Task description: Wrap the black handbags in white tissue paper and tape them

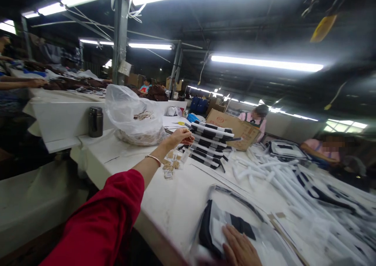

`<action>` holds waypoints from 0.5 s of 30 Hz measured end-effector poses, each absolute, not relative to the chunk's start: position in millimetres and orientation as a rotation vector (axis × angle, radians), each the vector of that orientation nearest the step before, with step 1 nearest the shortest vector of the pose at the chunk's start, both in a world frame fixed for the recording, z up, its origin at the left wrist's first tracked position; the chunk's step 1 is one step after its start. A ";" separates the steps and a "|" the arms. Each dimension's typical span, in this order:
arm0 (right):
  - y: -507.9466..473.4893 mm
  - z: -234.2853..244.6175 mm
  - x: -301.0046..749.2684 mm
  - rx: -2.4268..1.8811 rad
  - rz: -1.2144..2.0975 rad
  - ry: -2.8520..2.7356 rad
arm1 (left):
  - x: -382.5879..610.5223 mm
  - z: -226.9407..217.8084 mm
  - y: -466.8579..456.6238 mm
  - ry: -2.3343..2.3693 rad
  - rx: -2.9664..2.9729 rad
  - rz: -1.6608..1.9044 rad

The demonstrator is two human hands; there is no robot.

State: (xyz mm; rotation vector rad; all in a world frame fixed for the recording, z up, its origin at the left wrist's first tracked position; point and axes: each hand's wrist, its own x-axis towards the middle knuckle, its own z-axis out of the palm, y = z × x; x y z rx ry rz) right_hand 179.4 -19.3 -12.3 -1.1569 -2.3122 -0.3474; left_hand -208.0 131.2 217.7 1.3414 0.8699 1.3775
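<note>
My left hand (182, 137) is stretched forward over the table, thumb and fingers pinched. A small clear packet (185, 155) hangs just below those fingertips; its contents are too blurred to read. Under that wrist lie several small packets with brownish contents (168, 166). Right behind the hand is a stack of black-and-white striped pieces (210, 144). At the lower right, my right hand (239, 245) rests flat, fingers extended, on a clear plastic-wrapped bag with black trim (217, 215).
A large translucent sack (132, 117) of small items stands left on the table (164, 203), beside a dark flask (95, 122). Beyond the stack is a cardboard box (229, 127). White rolls (273, 170) and plastic-wrapped goods spread across the right. Co-workers sit or stand farther back.
</note>
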 end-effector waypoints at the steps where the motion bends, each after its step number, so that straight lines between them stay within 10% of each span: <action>1: -20.8 -0.7 178.5 -1.154 -0.269 -2.310 | -203.0 220.0 125.6 0.842 1.343 1.372; 15: -67.7 175.6 84.0 -1.132 0.949 -1.540 | -89.7 198.0 -6.7 0.522 1.342 0.965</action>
